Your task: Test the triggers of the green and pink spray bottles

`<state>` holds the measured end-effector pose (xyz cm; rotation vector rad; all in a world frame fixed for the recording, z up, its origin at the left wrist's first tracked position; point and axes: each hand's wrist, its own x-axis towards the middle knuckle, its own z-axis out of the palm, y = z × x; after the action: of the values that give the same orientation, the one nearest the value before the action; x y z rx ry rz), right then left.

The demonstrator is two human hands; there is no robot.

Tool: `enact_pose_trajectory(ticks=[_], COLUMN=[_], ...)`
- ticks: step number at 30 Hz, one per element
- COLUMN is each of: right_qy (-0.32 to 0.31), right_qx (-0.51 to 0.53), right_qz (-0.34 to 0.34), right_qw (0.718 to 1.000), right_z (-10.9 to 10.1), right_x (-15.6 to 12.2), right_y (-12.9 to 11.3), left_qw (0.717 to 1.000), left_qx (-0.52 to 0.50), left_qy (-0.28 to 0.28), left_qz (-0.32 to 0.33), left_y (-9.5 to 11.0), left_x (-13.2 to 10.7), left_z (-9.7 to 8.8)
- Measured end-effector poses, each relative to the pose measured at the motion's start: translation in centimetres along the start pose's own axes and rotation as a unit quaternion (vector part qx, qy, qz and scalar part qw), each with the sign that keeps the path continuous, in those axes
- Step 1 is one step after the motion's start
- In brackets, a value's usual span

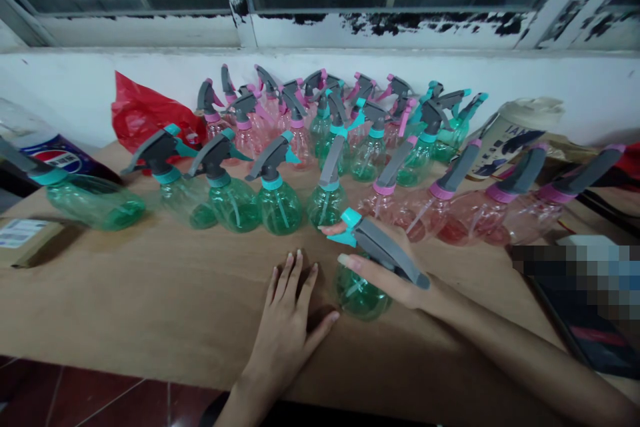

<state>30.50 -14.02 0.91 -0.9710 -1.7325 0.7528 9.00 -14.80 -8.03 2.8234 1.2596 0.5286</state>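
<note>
Peeling white window frames (380, 23) run along the wall behind a wooden desk (150, 293) crowded with plastic trigger sprayers. At about 5 o'clock from the desk's middle, the right hand (393, 285) holds a green spray bottle (360, 297), its fingers (350, 261) wrapped under the grey-and-teal trigger head; the bottle's base touches the desk. Just beside it at 9 o'clock, the left hand (287, 320) lies palm down on the wood, fingers spread and holding nothing. A row of green bottles (277, 203) stands at 11 o'clock from the hands, and pink bottles (450, 213) stand at 1 o'clock, with more of both packed behind against the wall. A red plastic bag (140, 113) sits at 10 o'clock, near a Pepsi bottle (55, 157) and a small cardboard box (25, 240) at the left edge.
</note>
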Motion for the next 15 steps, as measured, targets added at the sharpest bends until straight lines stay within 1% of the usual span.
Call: enact_pose_trajectory(ticks=[10, 15], right_qy=[0.004, 0.009], right_qx=[0.004, -0.001], right_qz=[-0.003, 0.009], right_qw=[1.0, 1.0], right_z=[0.17, 0.17], right_x=[-0.06, -0.13], right_y=[-0.06, -0.2], left_qw=[1.0, 1.0], left_qx=[0.016, 0.01], left_qy=[-0.004, 0.001], left_qz=[0.003, 0.001], left_y=[0.03, -0.01], left_x=[0.02, -0.04], left_z=[-0.04, 0.08])
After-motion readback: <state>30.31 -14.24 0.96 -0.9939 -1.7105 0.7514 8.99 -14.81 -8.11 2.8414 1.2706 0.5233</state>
